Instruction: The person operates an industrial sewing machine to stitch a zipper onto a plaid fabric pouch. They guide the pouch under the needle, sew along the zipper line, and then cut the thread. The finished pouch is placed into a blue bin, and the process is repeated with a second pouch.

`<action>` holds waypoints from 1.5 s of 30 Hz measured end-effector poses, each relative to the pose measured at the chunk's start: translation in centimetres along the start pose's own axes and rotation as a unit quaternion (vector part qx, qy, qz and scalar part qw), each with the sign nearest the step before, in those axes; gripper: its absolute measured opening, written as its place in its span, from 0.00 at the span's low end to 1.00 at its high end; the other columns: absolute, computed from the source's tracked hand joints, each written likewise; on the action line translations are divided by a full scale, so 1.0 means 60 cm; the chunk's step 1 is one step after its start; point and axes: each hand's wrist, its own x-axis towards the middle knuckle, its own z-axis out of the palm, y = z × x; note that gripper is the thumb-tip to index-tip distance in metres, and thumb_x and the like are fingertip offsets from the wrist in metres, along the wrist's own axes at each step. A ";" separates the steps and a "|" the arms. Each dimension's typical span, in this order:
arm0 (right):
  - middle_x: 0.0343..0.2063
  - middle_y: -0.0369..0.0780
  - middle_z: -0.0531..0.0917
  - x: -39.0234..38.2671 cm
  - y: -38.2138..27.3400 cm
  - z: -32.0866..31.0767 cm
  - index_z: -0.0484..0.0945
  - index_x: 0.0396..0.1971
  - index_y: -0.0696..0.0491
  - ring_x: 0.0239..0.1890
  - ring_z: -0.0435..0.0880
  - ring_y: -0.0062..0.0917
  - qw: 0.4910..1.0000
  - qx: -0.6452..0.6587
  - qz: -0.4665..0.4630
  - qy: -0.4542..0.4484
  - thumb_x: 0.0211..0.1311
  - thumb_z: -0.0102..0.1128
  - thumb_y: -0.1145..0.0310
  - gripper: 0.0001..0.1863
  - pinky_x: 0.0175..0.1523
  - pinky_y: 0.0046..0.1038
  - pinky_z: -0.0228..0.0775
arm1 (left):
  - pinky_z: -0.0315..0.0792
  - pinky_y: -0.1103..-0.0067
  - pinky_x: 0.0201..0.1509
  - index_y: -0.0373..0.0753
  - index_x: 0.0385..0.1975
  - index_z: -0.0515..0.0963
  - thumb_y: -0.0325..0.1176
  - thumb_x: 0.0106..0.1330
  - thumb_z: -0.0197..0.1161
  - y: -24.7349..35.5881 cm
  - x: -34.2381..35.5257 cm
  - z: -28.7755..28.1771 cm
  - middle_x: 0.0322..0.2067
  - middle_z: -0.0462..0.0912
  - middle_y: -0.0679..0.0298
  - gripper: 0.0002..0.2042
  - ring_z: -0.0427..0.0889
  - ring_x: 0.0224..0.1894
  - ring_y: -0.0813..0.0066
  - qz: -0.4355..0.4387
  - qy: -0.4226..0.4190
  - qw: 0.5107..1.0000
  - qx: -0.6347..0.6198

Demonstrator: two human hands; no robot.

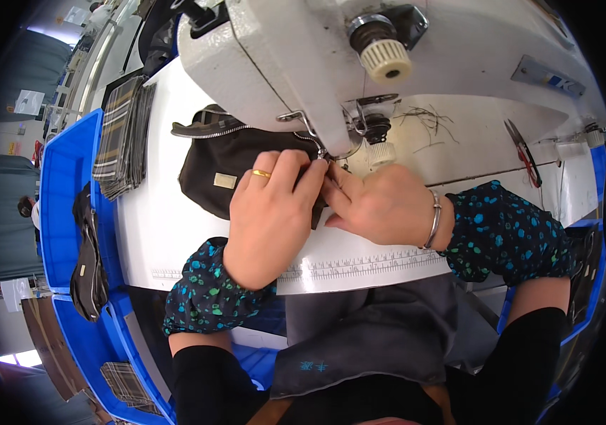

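A dark brown fabric piece with a metal zipper and small pale label lies under the needle area of a white sewing machine. My left hand, wearing a gold ring, grips the fabric with bent fingers at its right edge, just below the presser foot. My right hand, with a silver bracelet, pinches the same edge beside the left fingertips, partly hiding it. The exact point of grip under the fingertips is hidden.
Stacked plaid pieces sit on the white table at left, beside blue bins with dark pieces. Red-handled scissors and thread scraps lie at right, near another blue bin. Another person is at far left.
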 end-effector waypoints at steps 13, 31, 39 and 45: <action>0.38 0.50 0.88 -0.003 0.005 0.014 0.86 0.40 0.62 0.22 0.81 0.23 0.987 -0.114 -0.114 0.011 0.51 0.61 0.67 0.18 0.26 0.25 0.71 | 0.77 0.68 0.35 0.37 0.49 0.85 0.22 0.63 0.66 -0.015 0.007 0.021 0.32 0.77 0.58 0.14 0.82 0.32 0.56 -0.035 -0.051 0.984 -0.167; 0.20 0.41 0.79 -0.004 0.010 0.010 0.82 0.24 0.59 0.15 0.78 0.24 0.991 -0.110 -0.067 0.044 0.48 0.63 0.69 0.08 0.19 0.28 0.68 | 0.77 0.62 0.48 0.38 0.46 0.86 0.24 0.61 0.69 -0.005 0.018 0.016 0.48 0.83 0.58 0.13 0.84 0.46 0.57 0.009 -0.008 0.997 -0.080; 0.33 0.60 0.86 -0.007 -0.011 0.008 0.84 0.30 0.66 0.16 0.80 0.25 0.981 -0.159 -0.099 0.051 0.49 0.63 0.67 0.15 0.21 0.26 0.71 | 0.81 0.66 0.53 0.41 0.52 0.86 0.25 0.60 0.68 -0.023 0.007 0.021 0.60 0.81 0.56 0.18 0.83 0.57 0.52 -0.006 -0.071 0.990 -0.118; 0.35 0.63 0.86 -0.011 -0.009 0.010 0.84 0.27 0.66 0.16 0.80 0.26 0.985 -0.131 -0.109 0.037 0.48 0.63 0.67 0.15 0.21 0.26 0.70 | 0.83 0.66 0.52 0.43 0.51 0.87 0.25 0.62 0.70 -0.015 0.004 0.028 0.63 0.81 0.58 0.16 0.85 0.55 0.53 -0.015 -0.053 0.994 -0.095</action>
